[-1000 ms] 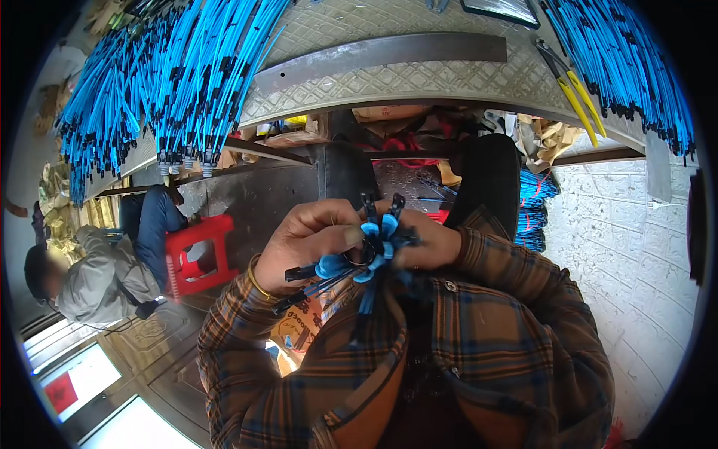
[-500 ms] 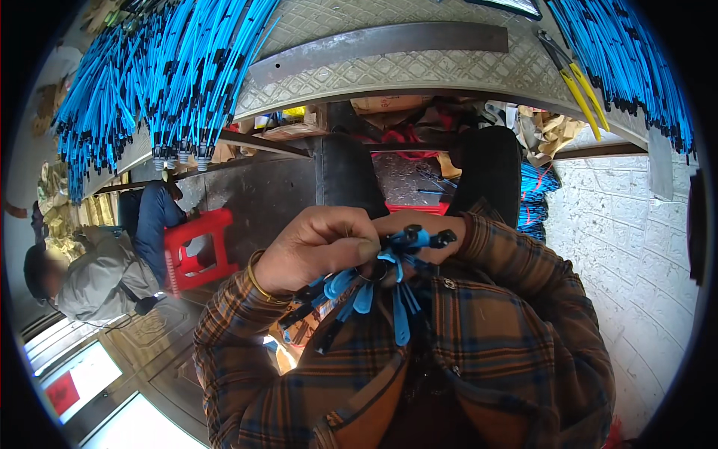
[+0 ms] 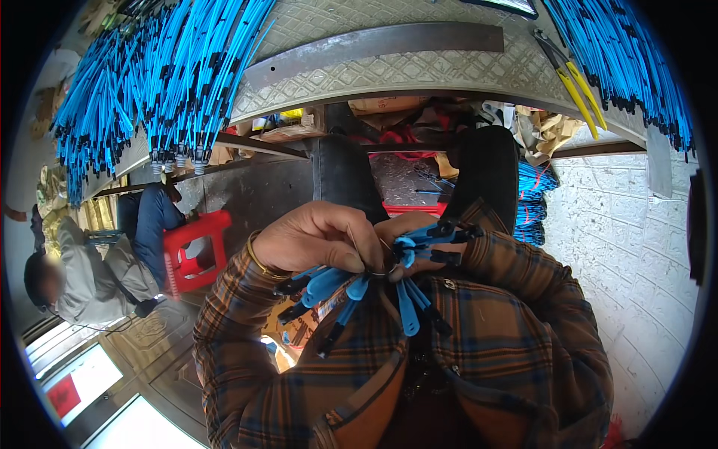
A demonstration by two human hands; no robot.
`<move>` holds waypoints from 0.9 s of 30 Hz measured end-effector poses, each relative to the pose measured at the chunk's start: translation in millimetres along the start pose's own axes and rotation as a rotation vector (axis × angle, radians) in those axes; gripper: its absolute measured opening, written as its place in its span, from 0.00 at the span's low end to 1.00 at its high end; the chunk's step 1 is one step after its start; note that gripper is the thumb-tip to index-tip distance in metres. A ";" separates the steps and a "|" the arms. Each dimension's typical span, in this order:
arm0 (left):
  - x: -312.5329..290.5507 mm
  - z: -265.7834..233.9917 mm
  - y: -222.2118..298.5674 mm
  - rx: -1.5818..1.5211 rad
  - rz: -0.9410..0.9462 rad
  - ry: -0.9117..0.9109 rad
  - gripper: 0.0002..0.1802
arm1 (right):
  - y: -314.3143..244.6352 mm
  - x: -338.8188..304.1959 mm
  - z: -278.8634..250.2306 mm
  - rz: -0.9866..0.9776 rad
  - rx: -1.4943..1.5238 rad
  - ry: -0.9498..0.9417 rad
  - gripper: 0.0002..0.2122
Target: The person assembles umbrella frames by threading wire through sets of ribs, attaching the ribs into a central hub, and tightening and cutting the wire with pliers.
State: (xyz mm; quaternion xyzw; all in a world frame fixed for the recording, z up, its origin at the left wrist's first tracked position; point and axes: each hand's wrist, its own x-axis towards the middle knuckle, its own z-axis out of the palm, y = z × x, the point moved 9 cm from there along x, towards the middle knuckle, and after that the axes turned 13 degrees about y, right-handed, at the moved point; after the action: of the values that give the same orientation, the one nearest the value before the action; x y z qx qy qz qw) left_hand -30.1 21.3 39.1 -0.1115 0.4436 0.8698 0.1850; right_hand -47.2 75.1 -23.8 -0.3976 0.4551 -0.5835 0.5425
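Note:
In front of my chest, both hands work close together on a bundle of blue strips (image 3: pixel 407 310) with black sleeves or tips, which fan out in several directions. Some strips have rounded ends with small holes. My left hand (image 3: pixel 318 238) comes from the left, thumb and index finger pinched near the centre of the bundle beside a thin, dark wire or ring (image 3: pixel 378 274). On the far side, my right hand (image 3: pixel 415 224) grips the bundle, its fingers partly covered by the blue pieces. The exact join at the centre is hidden by fingers.
Blue cable bundles (image 3: pixel 198 75) hang over the table's left edge, more (image 3: pixel 617 67) at the right. Yellow-handled pliers (image 3: pixel 576 93) and a flat metal bar (image 3: pixel 374 49) lie on the table (image 3: pixel 419 71). A red stool (image 3: pixel 196 251) and a seated person (image 3: pixel 97 266) are left.
The bundle has turned and spread, its upper strips now pointing farther right. My left thumb and fingertips have shifted slightly left and down at its centre.

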 end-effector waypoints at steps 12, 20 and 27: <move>7.0 3.1 -3.0 0.076 -0.031 -0.004 0.11 | -9.9 -12.1 -5.3 0.024 0.028 0.052 0.12; 38.5 0.0 4.8 0.203 -0.147 0.009 0.17 | 19.1 -17.7 -22.5 0.037 0.340 0.172 0.12; 154.7 -38.7 202.2 1.311 0.634 0.613 0.07 | 18.5 -16.8 -38.4 0.057 0.394 0.076 0.18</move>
State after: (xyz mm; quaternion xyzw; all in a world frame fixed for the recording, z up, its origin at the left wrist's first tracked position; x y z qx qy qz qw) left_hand -254.3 -84.4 108.9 -0.0827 0.9076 0.3728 -0.1743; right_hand -77.3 95.7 -51.4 -0.2483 0.3633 -0.6603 0.6086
